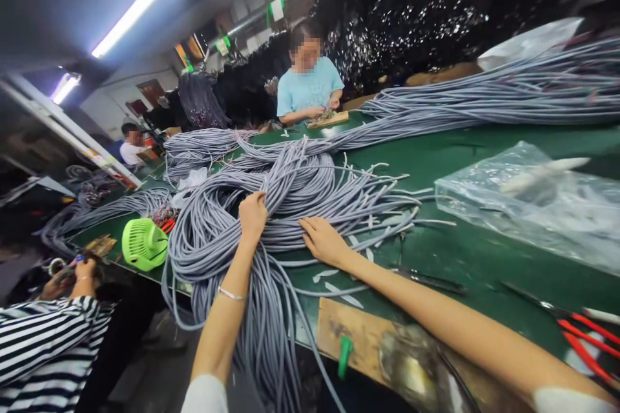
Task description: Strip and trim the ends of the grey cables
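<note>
A big heap of grey cables lies on the green table and hangs over its near edge. My left hand reaches into the heap with its fingers closed round a bunch of the cables. My right hand rests on the cables just to the right, fingers bent and pressed on the strands. Short cut cable ends stick out to the right of my right hand.
A wooden board with a green clip sits at the near edge. Red-handled cutters lie at right, a clear plastic bag behind them. A green fan stands left. Co-workers sit opposite and at my left, in a striped sleeve.
</note>
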The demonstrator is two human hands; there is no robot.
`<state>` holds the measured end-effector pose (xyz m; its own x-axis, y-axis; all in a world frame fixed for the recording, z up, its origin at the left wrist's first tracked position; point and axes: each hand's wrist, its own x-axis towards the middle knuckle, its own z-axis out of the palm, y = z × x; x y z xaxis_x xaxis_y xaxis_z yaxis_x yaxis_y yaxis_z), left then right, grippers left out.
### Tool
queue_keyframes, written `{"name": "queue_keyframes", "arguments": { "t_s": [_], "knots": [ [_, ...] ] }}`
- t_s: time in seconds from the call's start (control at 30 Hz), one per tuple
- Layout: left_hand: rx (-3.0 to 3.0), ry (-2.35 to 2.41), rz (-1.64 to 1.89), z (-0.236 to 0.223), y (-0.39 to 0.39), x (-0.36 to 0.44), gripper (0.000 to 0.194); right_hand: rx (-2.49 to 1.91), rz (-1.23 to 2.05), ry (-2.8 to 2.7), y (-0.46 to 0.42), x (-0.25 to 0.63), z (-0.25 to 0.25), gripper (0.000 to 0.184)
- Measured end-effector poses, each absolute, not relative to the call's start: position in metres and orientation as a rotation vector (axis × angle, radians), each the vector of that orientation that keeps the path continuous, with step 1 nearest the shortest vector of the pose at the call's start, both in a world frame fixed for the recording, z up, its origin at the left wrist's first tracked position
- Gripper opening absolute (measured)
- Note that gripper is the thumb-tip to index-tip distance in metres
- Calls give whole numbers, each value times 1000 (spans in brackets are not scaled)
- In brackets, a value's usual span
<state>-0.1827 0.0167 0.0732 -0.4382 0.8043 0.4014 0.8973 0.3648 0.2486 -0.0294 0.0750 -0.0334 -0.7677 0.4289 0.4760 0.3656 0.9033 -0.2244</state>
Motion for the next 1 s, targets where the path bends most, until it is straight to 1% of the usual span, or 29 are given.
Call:
{"name": "queue_keyframes", "arguments": {
  "t_s": [0.17,0.3,0.33,0.43,0.53,0.63,0.7,0.77,0.9,1.0],
  "knots": [
    [-1840,-2322,-656,59,-15,-154,25,-499,215,-2639,78,-2,-10,29],
    [-2230,-2267,-526,31,-51,-119,14,-505,206,-2764,67,59,0,16],
    [-2294,-2256,-499,26,-56,-112,15,-546,199,-2792,65,78,2,14],
    [-2508,-2247,-428,18,-57,-95,20,-744,180,-2828,63,131,8,16],
    [-2680,-2220,-423,15,-43,-73,20,-1069,214,-2813,70,169,19,15],
    [-2748,-2165,-395,11,-27,-47,21,-1321,328,-2772,79,187,28,15],
    [-2778,-2125,-356,9,-18,-32,15,-1369,370,-2757,82,190,30,14],
    [-2804,-2085,-322,10,-10,-24,11,-1335,385,-2765,80,190,29,14],
    [-2665,-2123,-289,18,10,-23,15,-1216,437,-2808,68,184,21,14],
    [-2480,-2207,-246,16,29,-24,15,-1207,442,-2816,61,182,16,14]
  ]
}}
